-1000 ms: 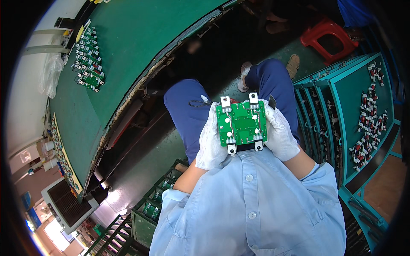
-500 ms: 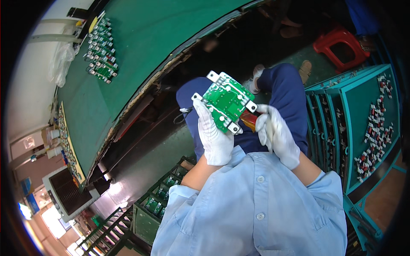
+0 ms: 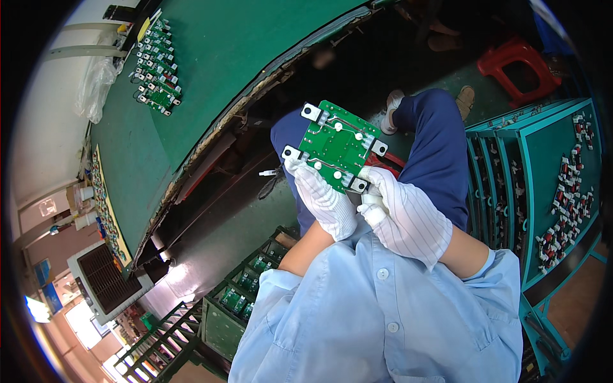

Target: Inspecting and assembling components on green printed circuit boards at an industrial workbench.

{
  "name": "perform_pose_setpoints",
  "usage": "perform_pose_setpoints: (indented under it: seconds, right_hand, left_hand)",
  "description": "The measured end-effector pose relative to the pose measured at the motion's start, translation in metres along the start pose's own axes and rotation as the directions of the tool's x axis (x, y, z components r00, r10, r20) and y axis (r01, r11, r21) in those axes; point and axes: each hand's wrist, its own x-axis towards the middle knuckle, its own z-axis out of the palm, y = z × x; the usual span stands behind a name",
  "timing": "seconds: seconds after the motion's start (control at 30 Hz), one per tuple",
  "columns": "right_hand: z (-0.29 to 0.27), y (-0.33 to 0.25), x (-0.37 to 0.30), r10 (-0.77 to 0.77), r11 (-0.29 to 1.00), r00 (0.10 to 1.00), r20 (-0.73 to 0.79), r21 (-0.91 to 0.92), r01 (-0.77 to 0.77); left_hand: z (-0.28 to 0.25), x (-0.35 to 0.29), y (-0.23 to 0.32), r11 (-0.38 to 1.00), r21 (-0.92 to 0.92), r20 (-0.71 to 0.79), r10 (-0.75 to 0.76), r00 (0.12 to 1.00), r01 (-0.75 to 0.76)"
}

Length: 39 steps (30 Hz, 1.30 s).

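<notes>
- Left hand (image 3: 324,203) grasps the green circuit board (image 3: 338,148) at its lower left edge
- The board is tilted, above the blue trousers (image 3: 437,150)
- Right hand (image 3: 412,220) is curled at its lower corner; whether gripping, I cannot tell

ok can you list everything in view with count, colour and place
Held circuit board: one, green, at the hands
Green table: one, green, upper left
Circuit boards: a cluster, green, on the table
Plastic bag: one, clear, far left
Cable connector: one, white, left of the knees
Stool: one, red, upper right
Trays: several, teal-edged, right
Small parts: many, red, white and black, on a tray
Crate: one, green, lower left, boards inside
Grille unit: one, pale with dark grille, lower left
Shoes: at least two, whitish and tan, upper right
Left hand: one, white-gloved, holding the board
Right hand: one, white-gloved, at the board's lower corner, grip unclear
Shirt: one, light blue, bottom
Trousers: one pair, dark blue, centre
</notes>
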Motion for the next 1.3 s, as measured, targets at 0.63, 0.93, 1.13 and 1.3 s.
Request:
perform_pose_setpoints:
  seconds: [0.63,0.93,1.13,1.3]
  right_hand:
    - [0.013,0.008,0.003,-0.134,0.981,0.987,-0.094,-0.157,0.118]
    - [0.015,0.008,0.007,-0.147,0.98,0.982,-0.117,-0.149,0.129]
    - [0.017,0.008,0.01,-0.161,0.979,0.974,-0.161,-0.148,0.138]
    - [0.011,0.008,0.011,-0.145,0.983,0.982,-0.119,-0.127,0.13]
  left_hand:
    - [0.005,0.007,-0.008,0.922,0.34,-0.009,0.201,0.979,-0.186]
    - [0.004,0.01,-0.006,0.83,0.488,0.016,0.3,0.954,-0.27]
    - [0.005,0.013,-0.009,0.751,0.579,0.035,0.365,0.93,-0.317]
    - [0.009,0.017,-0.013,0.677,0.648,0.058,0.412,0.909,-0.348]
